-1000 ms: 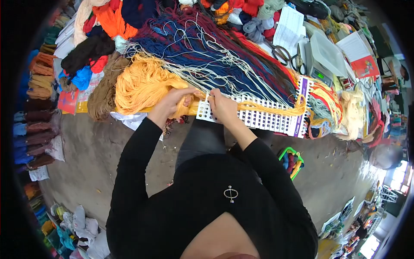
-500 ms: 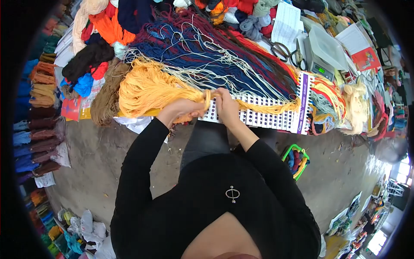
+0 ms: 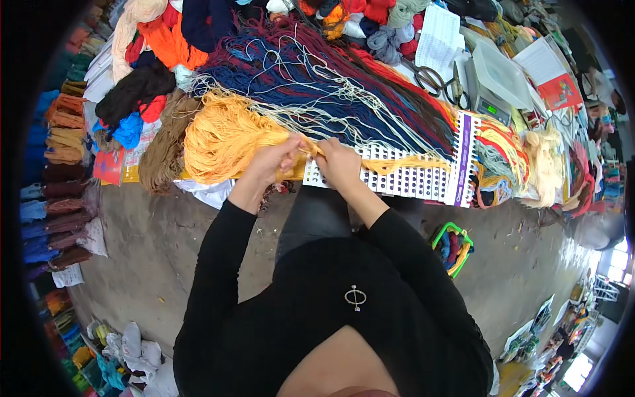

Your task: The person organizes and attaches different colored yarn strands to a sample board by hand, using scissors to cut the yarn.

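Observation:
A thick bundle of yellow-orange yarn (image 3: 221, 142) fans out over the near left side of the table. My left hand (image 3: 274, 161) is closed around its narrowing end. Just to the right, my right hand (image 3: 340, 165) grips the same yarn in a pinch, over a white punched card (image 3: 403, 180) with rows of dark holes. From there a thinner yellow strand runs right to the card's purple-striped edge strip (image 3: 465, 159). Behind both hands lie long navy, maroon and white threads (image 3: 317, 99). My fingers hide the yarn where they hold it.
Brown yarn (image 3: 165, 145) hangs at the table's left. Scissors (image 3: 456, 89) lie by a digital scale (image 3: 493, 99) with a clear tray. Coloured skeins are heaped at the back. A green basket (image 3: 453, 250) of yarn stands on the floor to my right.
My left hand has shifted a little left and up, turning into a fist. The right hand has moved slightly left. The yellow loop that stood between them no longer shows.

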Tool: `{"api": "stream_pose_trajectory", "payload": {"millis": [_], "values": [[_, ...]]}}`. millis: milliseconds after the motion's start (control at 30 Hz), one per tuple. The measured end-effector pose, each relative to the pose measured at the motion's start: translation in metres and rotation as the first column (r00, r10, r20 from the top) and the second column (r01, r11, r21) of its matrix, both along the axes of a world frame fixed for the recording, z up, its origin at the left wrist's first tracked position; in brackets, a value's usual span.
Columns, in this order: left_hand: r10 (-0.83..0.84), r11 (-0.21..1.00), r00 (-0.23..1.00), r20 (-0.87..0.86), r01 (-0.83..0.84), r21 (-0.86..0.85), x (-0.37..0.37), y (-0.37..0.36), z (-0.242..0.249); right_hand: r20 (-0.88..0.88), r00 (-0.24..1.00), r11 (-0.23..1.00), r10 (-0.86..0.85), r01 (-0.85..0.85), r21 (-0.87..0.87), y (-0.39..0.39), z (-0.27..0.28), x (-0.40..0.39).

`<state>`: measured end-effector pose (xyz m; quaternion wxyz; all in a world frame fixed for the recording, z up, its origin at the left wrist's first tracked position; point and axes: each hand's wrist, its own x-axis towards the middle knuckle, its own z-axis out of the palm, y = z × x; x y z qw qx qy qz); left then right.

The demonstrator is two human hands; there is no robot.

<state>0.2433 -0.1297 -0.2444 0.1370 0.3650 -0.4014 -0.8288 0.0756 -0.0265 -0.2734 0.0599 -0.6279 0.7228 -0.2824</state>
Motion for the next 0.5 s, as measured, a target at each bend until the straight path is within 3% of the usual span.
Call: {"api": "stream_pose_trajectory", "payload": {"millis": [33,67,133,200,233,267,333,367,400,433,500], "values": [[-0.011,0.985,0.969,-0.249,0.054,0.166,0.006,-0.003,0.013,0.006,1.0,1.0,-0.02,0.02,0.005,-0.001,0.002,0.001],[0.076,0.989,0.974,-0.214,-0.046,0.139,0.012,-0.001,0.042,0.004,1.0,1.0,-0.026,0.026,0.005,0.0,0.001,0.001],[0.491,0.871,0.87,0.032,-0.491,-0.028,0.028,-0.012,0.075,-0.055,0.998,1.0,-0.01,0.012,0.027,0.0,-0.001,0.0],[0.476,0.867,0.826,-0.302,-0.498,0.005,0.084,-0.054,0.064,-0.055,0.998,0.999,-0.007,0.009,0.052,0.0,-0.002,0.001],[0.41,0.9,0.787,-0.462,-0.431,0.064,0.096,-0.059,0.083,-0.034,0.999,0.999,-0.019,0.021,0.042,0.0,-0.006,0.0],[0.686,0.607,0.706,-0.175,-0.689,-0.396,0.111,-0.072,0.068,-0.013,0.999,0.999,-0.034,0.034,0.032,0.0,-0.01,-0.001],[0.844,0.313,0.507,-0.176,-0.73,-0.608,0.069,-0.035,0.112,0.01,0.999,0.998,-0.04,0.039,0.04,0.002,-0.011,-0.003],[0.873,0.483,0.328,0.36,-0.478,-0.734,0.069,-0.036,0.095,0.111,0.988,0.993,-0.106,0.1,0.056,0.003,-0.01,-0.004],[0.766,0.498,0.637,0.083,-0.508,-0.703,0.068,-0.048,0.022,0.208,0.963,0.984,-0.17,0.157,0.079,0.004,-0.008,-0.005],[0.532,0.526,0.816,-0.224,-0.526,-0.668,0.066,-0.059,-0.038,0.278,0.94,0.979,-0.199,0.181,0.092,0.004,-0.003,-0.007],[0.25,0.44,0.963,0.101,-0.02,-0.898,0.019,-0.007,-0.025,0.298,0.931,0.978,-0.209,0.191,0.087,0.004,-0.003,-0.008]]}}
